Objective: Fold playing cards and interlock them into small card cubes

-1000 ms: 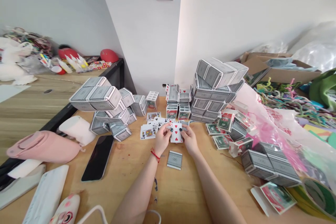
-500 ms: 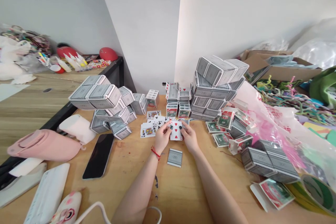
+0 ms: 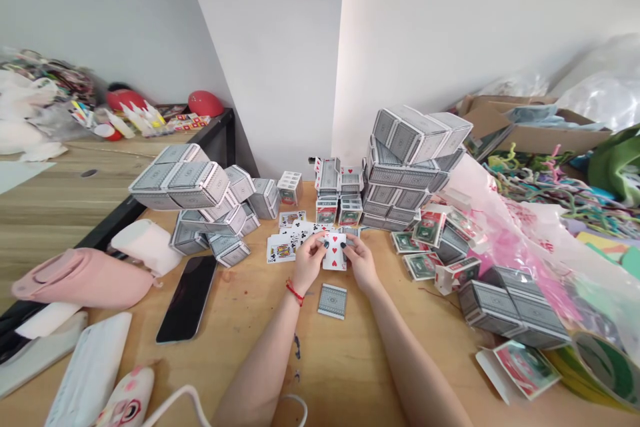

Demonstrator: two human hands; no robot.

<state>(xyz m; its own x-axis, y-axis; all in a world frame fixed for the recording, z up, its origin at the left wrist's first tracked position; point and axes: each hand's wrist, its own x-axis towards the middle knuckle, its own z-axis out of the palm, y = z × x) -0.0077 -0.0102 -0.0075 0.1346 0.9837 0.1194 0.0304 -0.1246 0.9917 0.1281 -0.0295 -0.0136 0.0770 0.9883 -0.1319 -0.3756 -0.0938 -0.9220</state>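
Note:
Between my two hands is a playing card, a three of hearts facing me; whether more cards lie behind it I cannot tell. My left hand pinches its left edge, thumb in front. On the right edge, my right hand grips it the same way. Just below lies a grey patterned card or small stack, back side up. Face-up playing cards are spread behind and left of my left hand, clubs and a court card among them.
Towers of grey-backed card packs stand at left and right. Green-and-red card boxes lie to the right. A black phone, a pink visor and a white cable are at left, yellow tape at lower right.
My hands hold the three of hearts in nearly the same spot; the card's face shows slightly straighter and lower. The whole view has shifted a little.

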